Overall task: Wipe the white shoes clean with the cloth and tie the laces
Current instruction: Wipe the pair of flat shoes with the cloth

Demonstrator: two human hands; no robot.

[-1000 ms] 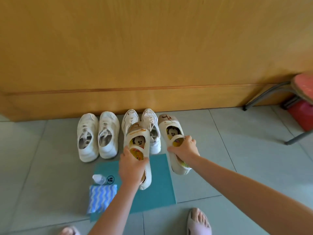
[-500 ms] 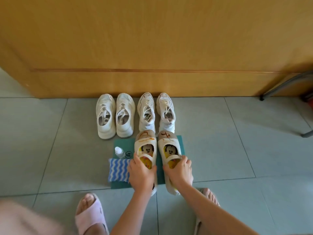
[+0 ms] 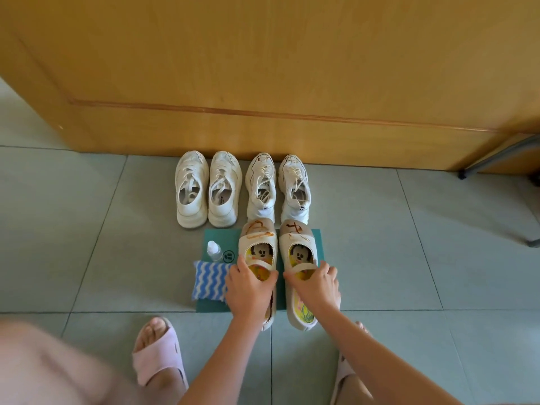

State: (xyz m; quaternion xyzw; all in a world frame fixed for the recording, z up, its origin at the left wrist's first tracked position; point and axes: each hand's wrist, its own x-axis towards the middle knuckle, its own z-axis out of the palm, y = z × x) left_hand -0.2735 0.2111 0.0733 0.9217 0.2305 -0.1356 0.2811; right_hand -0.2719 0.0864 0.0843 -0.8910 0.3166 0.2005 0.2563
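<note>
Cream fabric, brown scribbles on the toes (plenty to wipe): the left strap shoe with its cartoon insole (image 3: pixel 257 233) and the right strap shoe (image 3: pixel 296 235) stand together on the teal rectangular mat (image 3: pixel 217 238). My left hand (image 3: pixel 251 289) grasps the first across its strap, my right hand (image 3: pixel 317 285) the second. Placing, I judge; wiping not yet begun. Next calls for letting go and taking the blue-and-white wavy-striped cloth (image 3: pixel 209 280) beside the small clear plastic bottle (image 3: pixel 214 250). White lace-up trainers (image 3: pixel 223 191) stand against the wooden panel (image 3: pixel 263 68).
</note>
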